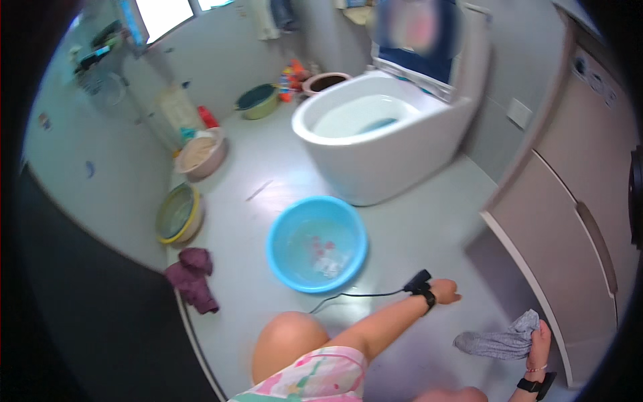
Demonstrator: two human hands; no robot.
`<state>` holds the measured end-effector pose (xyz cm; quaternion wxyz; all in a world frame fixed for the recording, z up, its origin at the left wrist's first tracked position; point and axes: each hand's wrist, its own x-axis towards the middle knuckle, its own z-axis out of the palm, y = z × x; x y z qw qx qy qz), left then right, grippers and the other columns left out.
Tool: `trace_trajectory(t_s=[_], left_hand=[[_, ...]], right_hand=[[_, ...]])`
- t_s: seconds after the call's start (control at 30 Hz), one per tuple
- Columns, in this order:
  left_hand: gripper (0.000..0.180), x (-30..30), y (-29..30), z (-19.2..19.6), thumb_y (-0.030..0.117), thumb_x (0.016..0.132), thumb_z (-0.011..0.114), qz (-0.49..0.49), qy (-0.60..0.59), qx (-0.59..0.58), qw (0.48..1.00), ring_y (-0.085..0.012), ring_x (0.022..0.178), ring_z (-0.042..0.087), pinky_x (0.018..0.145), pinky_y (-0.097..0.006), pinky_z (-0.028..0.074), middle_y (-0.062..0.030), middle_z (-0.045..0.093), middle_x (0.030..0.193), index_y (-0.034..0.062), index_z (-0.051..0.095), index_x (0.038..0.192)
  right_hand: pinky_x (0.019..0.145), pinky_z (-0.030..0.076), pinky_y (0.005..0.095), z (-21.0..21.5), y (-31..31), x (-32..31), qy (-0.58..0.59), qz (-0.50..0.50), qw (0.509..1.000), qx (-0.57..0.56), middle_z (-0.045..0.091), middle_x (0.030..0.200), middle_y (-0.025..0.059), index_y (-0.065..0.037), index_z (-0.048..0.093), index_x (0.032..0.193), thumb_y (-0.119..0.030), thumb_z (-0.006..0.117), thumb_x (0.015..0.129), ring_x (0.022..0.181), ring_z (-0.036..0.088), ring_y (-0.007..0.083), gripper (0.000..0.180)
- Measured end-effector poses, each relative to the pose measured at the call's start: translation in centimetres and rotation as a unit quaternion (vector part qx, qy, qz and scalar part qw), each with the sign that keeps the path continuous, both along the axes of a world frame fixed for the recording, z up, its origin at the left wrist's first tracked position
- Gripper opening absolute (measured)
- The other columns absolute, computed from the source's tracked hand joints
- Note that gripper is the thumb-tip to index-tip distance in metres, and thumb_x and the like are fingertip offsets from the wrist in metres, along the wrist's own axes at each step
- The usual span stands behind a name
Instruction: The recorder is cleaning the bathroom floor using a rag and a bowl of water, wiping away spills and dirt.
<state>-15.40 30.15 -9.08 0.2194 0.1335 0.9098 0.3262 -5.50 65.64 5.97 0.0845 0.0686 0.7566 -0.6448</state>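
Grey sock [495, 343] is, in the head view, extending leftward from the right hand [540, 345], which is gripping it near the cabinet [549, 228]; the left hand [445, 291] is hovering loosely curled, its contents impossible to tell, while a blue basin [274, 258] of water is standing on the floor [408, 244]

You see a white toilet [375, 171] with its lid up. Your floor [415, 234] is pale grey and shiny, with a bright patch to the left of the toilet. Grey walls [207, 74] stand behind the toilet and on both sides of it. Far to its left, up high, a window [163, 17] glows white. To its right you have a light brown cabinet [546, 211]. A big black panel [87, 301] is left of it, nearer you.
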Motion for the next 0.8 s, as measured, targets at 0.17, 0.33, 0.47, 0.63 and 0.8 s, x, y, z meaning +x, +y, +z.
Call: trace_trajectory(t_s=[0.17, 0.33, 0.47, 0.63, 0.8], left_hand=[[0.043, 0.2, 1.2, 3.9, 0.04, 0.09, 0.061, 0.025, 0.029, 0.009, 0.999, -0.0422, 0.091, 0.068, 0.085, -0.051, 0.053, -0.023, 0.072, 0.093, -0.0007, 0.073, 0.093], [0.038, 1.1, -2.9, 4.0, 0.034, 0.096, 0.049, 0.091, 0.043, -0.038, 0.994, -0.0371, 0.104, 0.068, 0.088, -0.051, 0.054, -0.0203, 0.07, 0.111, 0.0051, 0.073, 0.103], [0.044, 3.1, -3.9, 4.1, 0.049, 0.101, 0.04, 0.135, -0.019, -0.063, 0.989, -0.0367, 0.142, 0.037, 0.112, -0.061, 0.032, -0.0111, 0.043, 0.153, 0.0285, 0.065, 0.13], [0.042, 4.3, -10.0, 0.6, 0.05, 0.099, 0.046, 0.137, -0.06, 0.028, 0.988, -0.0378, 0.138, 0.044, 0.11, -0.058, 0.038, -0.0134, 0.048, 0.15, 0.0288, 0.065, 0.13], [0.043, 7.8, -8.3, 4.1, 0.044, 0.096, 0.053, 0.057, -0.042, 0.096, 0.993, -0.0365, 0.13, 0.052, 0.108, -0.047, 0.043, -0.0198, 0.06, 0.134, 0.0141, 0.07, 0.123]], right_hand=[[0.086, 0.049, 0.0282, 1.6, -6.6, -3.7, -0.054, 0.118, 0.976, 0.175, 0.068, 0.111, 0.0088, 0.002, 0.059, 0.127, -0.008, 0.058, 0.088, 0.1, 0.062, 0.0154, 0.041], [0.104, 0.046, 0.0437, 6.4, -15.1, -6.3, 0.117, 0.263, 0.853, 0.436, 0.059, 0.133, 0.0211, 0.0, 0.056, 0.134, -0.05, 0.07, 0.086, 0.122, 0.057, 0.0351, 0.07], [0.09, 0.053, 0.0381, 18.9, -18.6, -5.1, 0.112, 0.24, 0.902, 0.341, 0.066, 0.121, 0.0174, -0.002, 0.059, 0.131, -0.041, 0.071, 0.089, 0.103, 0.067, 0.0274, 0.059], [0.069, 0.05, 0.025, 33.2, -19.4, -4.1, 0.24, 0.094, 0.942, 0.215, 0.068, 0.086, 0.0016, -0.002, 0.068, 0.115, -0.021, 0.068, 0.094, 0.076, 0.061, 0.0092, 0.028], [0.062, 0.044, 0.0226, 48.5, -18.7, -5.6, 0.465, -0.238, 0.818, 0.243, 0.061, 0.077, -0.0022, -0.001, 0.068, 0.094, -0.019, 0.065, 0.096, 0.07, 0.054, 0.004, 0.018]])
